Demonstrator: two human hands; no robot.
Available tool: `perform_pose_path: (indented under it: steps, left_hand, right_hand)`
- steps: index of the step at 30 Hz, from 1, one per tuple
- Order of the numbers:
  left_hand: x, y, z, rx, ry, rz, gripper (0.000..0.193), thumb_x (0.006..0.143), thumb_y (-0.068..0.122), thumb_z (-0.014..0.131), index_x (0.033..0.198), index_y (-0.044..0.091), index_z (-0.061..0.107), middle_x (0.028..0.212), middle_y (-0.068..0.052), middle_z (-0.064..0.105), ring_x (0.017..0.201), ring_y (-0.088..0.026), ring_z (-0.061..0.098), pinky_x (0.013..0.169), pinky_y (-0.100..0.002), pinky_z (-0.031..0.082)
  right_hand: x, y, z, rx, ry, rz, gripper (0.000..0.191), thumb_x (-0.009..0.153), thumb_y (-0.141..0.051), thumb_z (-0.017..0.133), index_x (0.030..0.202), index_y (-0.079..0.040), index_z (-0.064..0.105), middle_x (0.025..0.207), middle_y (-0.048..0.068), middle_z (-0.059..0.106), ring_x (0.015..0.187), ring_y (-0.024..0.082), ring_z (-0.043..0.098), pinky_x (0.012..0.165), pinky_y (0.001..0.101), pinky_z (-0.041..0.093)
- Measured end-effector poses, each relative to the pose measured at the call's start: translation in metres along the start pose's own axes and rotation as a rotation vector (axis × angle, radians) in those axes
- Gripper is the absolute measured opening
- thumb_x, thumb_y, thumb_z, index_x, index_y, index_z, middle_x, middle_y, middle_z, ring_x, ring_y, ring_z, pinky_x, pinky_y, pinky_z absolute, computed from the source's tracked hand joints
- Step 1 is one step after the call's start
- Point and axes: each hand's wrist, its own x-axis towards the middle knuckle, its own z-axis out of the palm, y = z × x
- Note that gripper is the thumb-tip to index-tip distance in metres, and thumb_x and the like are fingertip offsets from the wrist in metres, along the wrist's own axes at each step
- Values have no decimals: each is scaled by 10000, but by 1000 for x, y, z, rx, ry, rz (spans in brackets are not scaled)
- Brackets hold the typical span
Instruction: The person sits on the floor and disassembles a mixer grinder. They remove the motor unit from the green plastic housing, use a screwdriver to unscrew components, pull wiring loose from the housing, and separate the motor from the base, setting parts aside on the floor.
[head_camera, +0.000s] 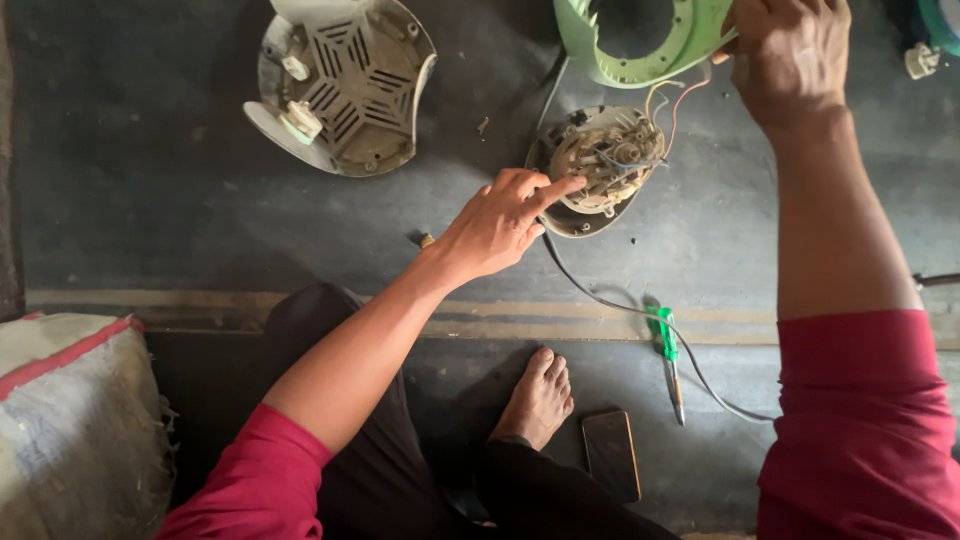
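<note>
The motor (603, 165) sits on the dark floor (150, 200) just ahead of the person: a round, dusty unit in a dark dish-shaped base, with pale windings and thin blue, red and yellow wires looping out of its top. The left hand (495, 225) reaches over it with the forefinger stretched out and touching the motor's near edge, the other fingers curled loosely, gripping nothing. The right hand (790, 55) is closed around the rim of a light green plastic housing (640, 40), holding it tilted above the motor; the thin wires run up toward it.

Counting round: 1 motor, 1 green housing, 1 grey vented cover (340, 85) lying well apart to the left, 1 green-handled screwdriver (668, 360) on the floor by a black cable (620, 300) that trails from the motor, and 1 phone (611, 455) lying flat just beside the person's bare foot (540, 400). A grey sack (70, 420) with a red stripe sits at the near left.
</note>
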Motion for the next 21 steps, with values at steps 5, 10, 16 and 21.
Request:
perform_pose_path:
  steps: [5,10,16,21]
  left_hand:
    - [0,-1,0,15,-24,-20,890,845,43,766,1577,305,331,1338,-81,587,1252,-324,556,898,-469,546]
    - [0,1,-2,14,-6,-2,880,852,13,725,1581,317,336,1314,-90,610,1243,-328,564,914,-464,540]
    - [1,-10,-14,6,42,-74,783,902,-90,581,1582,257,403,1303,-129,626,1144,-312,639,935,-425,547]
    - [2,-15,-9,-130,172,-137,373,1027,61,631,1396,92,581,1283,-128,630,1140,-334,655,920,-425,546]
  right_hand:
    - [-5,-15,0,167,67,155,422,770,15,786,1160,-17,626,1144,110,673,1167,350,576,952,461,414]
    - [7,-37,-21,126,182,201,626,644,164,598,1253,28,647,1232,235,627,1181,450,527,970,500,385]
    - [8,-100,-80,494,-23,294,487,818,1,772,1293,-33,670,1247,164,672,1227,383,590,1083,499,434]
    - [18,-148,-82,661,-214,216,700,623,-227,938,1248,-49,678,1282,138,671,1242,361,588,1021,472,474]
